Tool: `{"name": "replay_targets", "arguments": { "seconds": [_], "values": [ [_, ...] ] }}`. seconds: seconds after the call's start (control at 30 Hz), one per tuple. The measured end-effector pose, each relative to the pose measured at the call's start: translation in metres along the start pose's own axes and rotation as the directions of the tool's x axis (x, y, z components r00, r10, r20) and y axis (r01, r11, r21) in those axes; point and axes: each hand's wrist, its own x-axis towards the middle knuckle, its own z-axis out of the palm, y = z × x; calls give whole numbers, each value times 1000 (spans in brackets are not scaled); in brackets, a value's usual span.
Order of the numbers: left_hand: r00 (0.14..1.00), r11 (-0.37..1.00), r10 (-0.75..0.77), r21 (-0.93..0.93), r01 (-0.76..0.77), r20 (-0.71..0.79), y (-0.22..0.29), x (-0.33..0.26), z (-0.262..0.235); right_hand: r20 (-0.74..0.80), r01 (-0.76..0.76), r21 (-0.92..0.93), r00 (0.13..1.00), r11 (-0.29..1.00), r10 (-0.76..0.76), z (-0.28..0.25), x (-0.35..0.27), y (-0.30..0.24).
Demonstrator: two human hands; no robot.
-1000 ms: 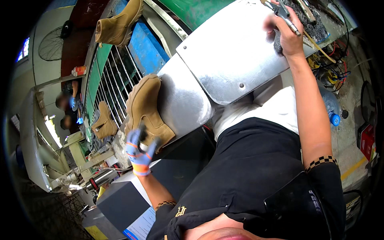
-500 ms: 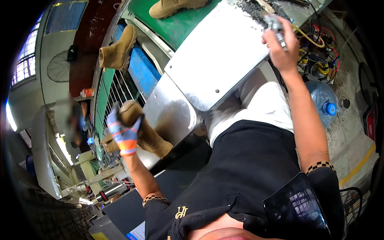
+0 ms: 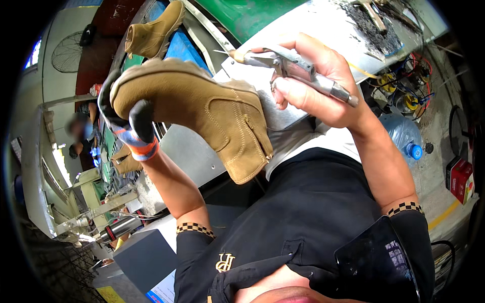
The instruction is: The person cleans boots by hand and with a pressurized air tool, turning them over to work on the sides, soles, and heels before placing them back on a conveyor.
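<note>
A tan ankle boot (image 3: 197,108) with a side zip is held up in front of me, tilted, its sole edge upward. Closed around its toe is my left hand (image 3: 129,121), in a striped glove with dark fingers. My bare right hand (image 3: 323,91) grips a silver metal hand tool (image 3: 298,65), something like a small spray gun, with a thin pointed tip; its exact kind is unclear. That tip points left, close to the boot's sole side; contact cannot be made out. Behind the boot lies a shiny metal work surface (image 3: 189,146).
Another tan boot (image 3: 154,33) sits at the upper left by a green belt (image 3: 242,17). Dark scraps (image 3: 371,30) and a brush-like handle lie at the upper right. Cables and a large water bottle (image 3: 401,134) are at my right. A person (image 3: 83,131) is at far left.
My left hand has brought the boot up and right, in front of me. My right hand has moved left and nearer with the metal tool, away from the dark scraps.
</note>
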Motion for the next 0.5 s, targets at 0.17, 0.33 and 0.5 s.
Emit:
{"name": "replay_targets", "arguments": {
  "seconds": [0.17, 0.33, 0.5],
  "values": [
    [998, 998, -28, -51, 31, 59, -3, 18, 10, 73, 183, -20, 981, 983, -181, 24, 48, -11],
    [977, 937, -192, -278, 211, 95, -16, 32, 15, 118, 355, -25, 929, 935, -350, 36, 92, -14],
    [985, 966, -136, -207, 156, 111, -52, 39, 11, 55, 164, -85, 986, 983, -160, 38, 90, 23]
  ]
}}
